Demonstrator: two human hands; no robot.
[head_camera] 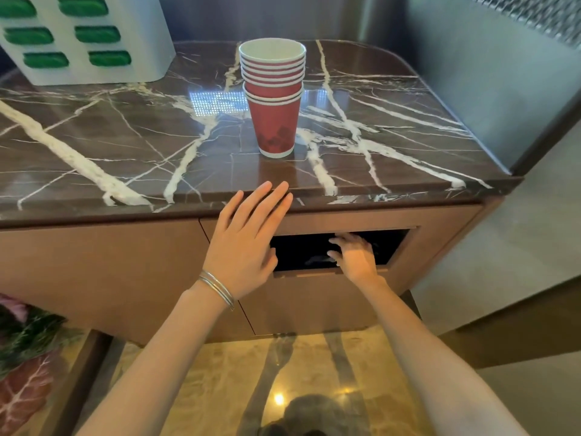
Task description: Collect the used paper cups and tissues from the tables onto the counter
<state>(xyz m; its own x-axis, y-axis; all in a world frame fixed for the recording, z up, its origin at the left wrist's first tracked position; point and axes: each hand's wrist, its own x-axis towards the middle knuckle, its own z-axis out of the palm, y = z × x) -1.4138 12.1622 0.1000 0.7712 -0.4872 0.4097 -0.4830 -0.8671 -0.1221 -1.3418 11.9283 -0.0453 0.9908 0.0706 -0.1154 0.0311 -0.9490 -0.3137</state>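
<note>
Red paper cups (273, 99) stand nested in one upright stack on the dark, white-veined marble worktop (125, 136). They sit near its middle and well back from the front edge, and the top cup's white inside faces us.

In front of the stack we see the left hand (248, 243) raised before the brown cabinet (110, 272), its back toward us. The fingers are straight and close together, pointing up and slightly right. Its fingertips (278, 190) reach the worktop's front edge, though we cannot tell whether they touch the stone. Its grip is released and holds nothing. Two thin silver bangles (217, 289) circle the wrist, and the forearm runs down to the lower left.

The right hand (355, 256) sits lower and to the right, at a dark rectangular opening (390, 243) in the cabinet front. Its fingers are spread and loosely bent, reaching up and left across the opening's lower edge. The hand is blurred, but its grip reads as released, with nothing in it that we can make out. Something pale shows in the dark just left of those fingers, and we cannot tell what it is. The two hands are near each other but apart.

At the worktop's back left stands a white unit (85, 39) with green slots. Below, a glossy yellowish floor (220, 372) mirrors both forearms.
</note>
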